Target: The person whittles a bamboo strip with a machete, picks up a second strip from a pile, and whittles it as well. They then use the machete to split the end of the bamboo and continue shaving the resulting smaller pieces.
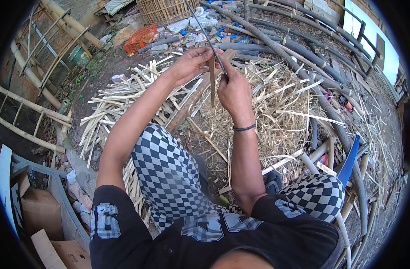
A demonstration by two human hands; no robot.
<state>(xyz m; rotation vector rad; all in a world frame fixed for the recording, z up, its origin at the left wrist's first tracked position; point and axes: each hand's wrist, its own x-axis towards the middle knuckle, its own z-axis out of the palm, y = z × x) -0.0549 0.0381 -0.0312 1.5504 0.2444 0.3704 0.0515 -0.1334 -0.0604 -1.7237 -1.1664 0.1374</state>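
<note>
My right hand (235, 92) is wrapped round the handle of a long, thin, dark knife (198, 21), seen nearly edge-on and slanting up and away to the left. With bent fingers, my left hand (191, 67) grips a narrow bamboo strip (212, 83) close beside the blade. The strip hangs down between my two hands, its lower end over the shavings. Behind it, a wooden plank (189, 105) runs lengthwise along the ground. Left of the plank lies a heap of split bamboo strips (108, 112); on the right is a tangled pile of thin shavings (276, 116).
A blue saw blade (349, 159) stands by my right knee. Bamboo poles (299, 67) lie along the right side. Beyond are an orange crate (140, 38), a woven basket (162, 11) and plastic litter. Cardboard boxes (41, 213) sit at lower left, under bamboo frames (32, 127).
</note>
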